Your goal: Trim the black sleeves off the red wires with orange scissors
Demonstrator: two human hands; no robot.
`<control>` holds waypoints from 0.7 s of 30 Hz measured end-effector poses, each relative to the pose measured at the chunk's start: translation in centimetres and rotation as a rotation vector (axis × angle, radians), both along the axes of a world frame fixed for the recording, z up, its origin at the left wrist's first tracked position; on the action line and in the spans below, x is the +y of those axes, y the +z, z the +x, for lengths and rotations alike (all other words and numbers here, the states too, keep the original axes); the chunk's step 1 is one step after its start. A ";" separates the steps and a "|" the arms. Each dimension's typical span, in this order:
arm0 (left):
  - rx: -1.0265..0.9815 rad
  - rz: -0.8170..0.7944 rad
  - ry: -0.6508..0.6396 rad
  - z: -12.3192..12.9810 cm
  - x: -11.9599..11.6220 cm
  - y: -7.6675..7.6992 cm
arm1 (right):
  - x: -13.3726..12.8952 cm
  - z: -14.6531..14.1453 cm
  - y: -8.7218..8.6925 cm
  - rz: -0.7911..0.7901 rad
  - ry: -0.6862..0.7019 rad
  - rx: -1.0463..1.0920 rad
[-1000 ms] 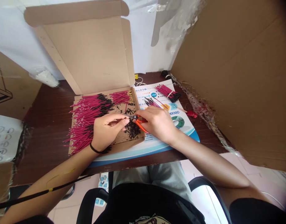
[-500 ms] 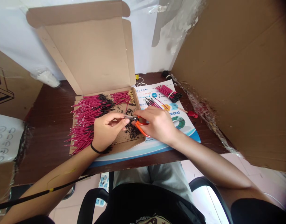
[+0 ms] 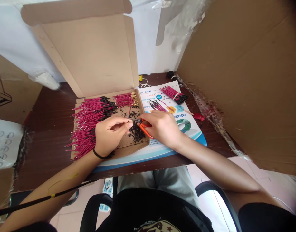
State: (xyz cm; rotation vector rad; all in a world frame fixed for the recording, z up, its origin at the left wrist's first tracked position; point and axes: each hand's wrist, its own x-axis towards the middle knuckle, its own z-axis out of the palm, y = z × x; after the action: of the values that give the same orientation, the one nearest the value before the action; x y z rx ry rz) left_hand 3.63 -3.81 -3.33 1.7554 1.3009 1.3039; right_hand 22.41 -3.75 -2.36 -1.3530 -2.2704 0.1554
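Observation:
My right hand (image 3: 163, 128) is closed around the orange handles of small scissors (image 3: 146, 129), whose dark blades point left over the box. My left hand (image 3: 110, 133) is pinched at the blade tips; what lies between its thumb and forefinger is too small to make out. Beneath both hands is an open cardboard box (image 3: 128, 145) with many black scraps (image 3: 137, 134) on its floor. Red wires with black ends (image 3: 86, 120) fill the left side of the box, partly behind my left hand. A smaller pile of red wires (image 3: 122, 100) lies at the back.
On a printed sheet (image 3: 198, 139) lie a banded bundle of red wires (image 3: 173, 93) and loose wires (image 3: 157, 105). A red-tipped stick (image 3: 198, 116) is to the right. The box lid (image 3: 90, 54) stands upright behind. A large cardboard panel (image 3: 246, 80) borders the right side.
The scissors have turned slightly, and their blades look closer together. Both hands stay in nearly the same place; the whole view has shifted a little.

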 end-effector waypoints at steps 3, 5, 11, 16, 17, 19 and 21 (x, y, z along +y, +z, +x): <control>-0.039 -0.008 0.025 0.0 0.0 -0.1 | 0.1 -0.1 0.0 -0.013 -0.010 0.054; -0.039 -0.009 0.030 -0.1 0.0 -0.2 | 0.0 -0.1 0.2 -0.019 0.005 0.094; -0.022 -0.020 0.045 -0.3 0.0 -0.2 | -0.4 -0.2 0.6 -0.010 0.036 0.136; 0.031 -0.005 0.025 -0.2 0.0 0.0 | -0.6 -0.3 0.6 -0.014 0.054 0.139; 0.039 -0.001 0.023 -0.2 0.0 0.0 | -0.6 -0.3 0.6 -0.016 0.054 0.135; 0.049 0.005 0.021 -0.2 0.0 0.0 | -0.6 -0.4 0.5 -0.014 0.054 0.127; 0.062 0.008 0.028 -0.3 -0.1 0.0 | -0.6 -0.4 0.5 -0.002 0.057 0.119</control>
State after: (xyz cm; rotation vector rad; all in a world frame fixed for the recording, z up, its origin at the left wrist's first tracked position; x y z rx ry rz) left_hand 3.38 -3.89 -3.31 1.8020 1.3602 1.2812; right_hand 22.05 -4.32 -1.91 -1.2466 -2.2114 0.2511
